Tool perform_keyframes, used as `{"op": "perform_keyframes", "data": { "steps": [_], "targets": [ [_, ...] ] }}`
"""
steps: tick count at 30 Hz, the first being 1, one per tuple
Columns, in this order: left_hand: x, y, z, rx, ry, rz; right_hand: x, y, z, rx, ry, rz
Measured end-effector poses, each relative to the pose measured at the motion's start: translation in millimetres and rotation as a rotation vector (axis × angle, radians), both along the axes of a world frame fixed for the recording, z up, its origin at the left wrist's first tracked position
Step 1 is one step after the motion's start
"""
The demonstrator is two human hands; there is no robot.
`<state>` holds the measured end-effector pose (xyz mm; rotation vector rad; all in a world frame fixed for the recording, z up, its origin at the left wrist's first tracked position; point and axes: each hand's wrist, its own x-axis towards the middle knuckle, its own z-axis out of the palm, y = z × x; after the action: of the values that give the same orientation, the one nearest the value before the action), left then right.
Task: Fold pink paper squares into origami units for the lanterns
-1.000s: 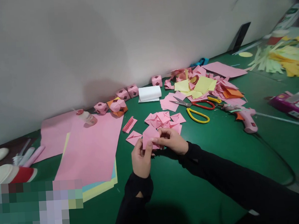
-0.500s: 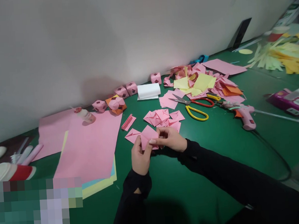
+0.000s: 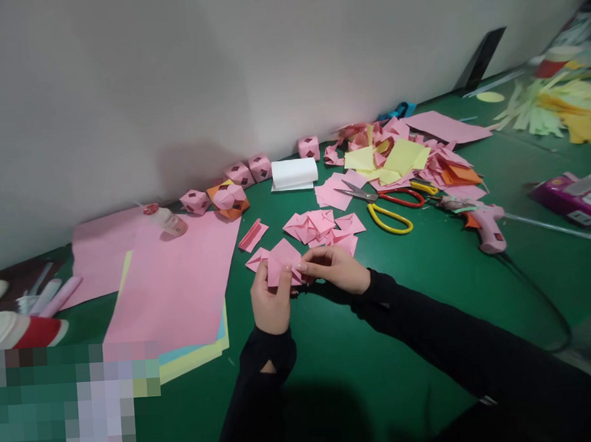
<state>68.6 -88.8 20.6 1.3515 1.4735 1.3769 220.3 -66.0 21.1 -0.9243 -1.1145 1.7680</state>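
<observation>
A small piece of pink paper [image 3: 282, 256] is held upright between my two hands above the green table. My left hand [image 3: 273, 301] is closed on its left side, with the thumb pressed flat against the front. At the paper's lower right corner, my right hand [image 3: 336, 269] pinches with thumb and forefinger. Just beyond lie several folded pink paper pieces [image 3: 313, 227], and one narrow folded pink strip [image 3: 253, 235] rests to their left. Part of another folded piece shows behind the held paper.
Scissors [image 3: 374, 199] with red and yellow handles and a pink glue gun [image 3: 486, 223] lie to the right. Large pink sheets [image 3: 179, 288] carry a small bottle [image 3: 168, 222] on the left. Paper shapes [image 3: 240, 174] line the wall; a purple tape dispenser [image 3: 574, 198] sits far right.
Both hands have shifted slightly left with the pink paper. The right hand's fingers have slid toward the paper's lower right corner, uncovering more of its front.
</observation>
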Motion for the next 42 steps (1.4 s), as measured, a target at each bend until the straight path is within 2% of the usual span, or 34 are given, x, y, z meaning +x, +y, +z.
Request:
{"op": "perform_keyframes", "data": {
  "steps": [5,9,13,22,31,42],
  "targets": [
    [0.6,-0.9,2.1,-0.033,-0.041,-0.029,-1.0,-1.3,-1.5,0.005,-0.003,-0.066],
    [1.5,-1.9,-0.1,-0.03,-0.021,0.005,-0.9,-1.9,-1.2,0.015,0.002,-0.108],
    [3.4,-3.8,-0.3,-0.004,-0.002,0.033,-0.4,-2.2,0.6,0.003,0.007,-0.097],
    [11.9,-11.6,12.6,-0.03,0.074,0.061,-1.2,-1.5,3.7,-0.014,-0.053,-0.109],
    [9.3,-12.4,9.2,0.015,0.244,0.062,-0.6,-3.1,-1.4,0.033,-0.054,-0.141],
    [10.4,-13.2,12.6,-0.002,0.204,0.044,-3.3,-3.1,1.5,0.031,-0.068,-0.143]
  ]
}}
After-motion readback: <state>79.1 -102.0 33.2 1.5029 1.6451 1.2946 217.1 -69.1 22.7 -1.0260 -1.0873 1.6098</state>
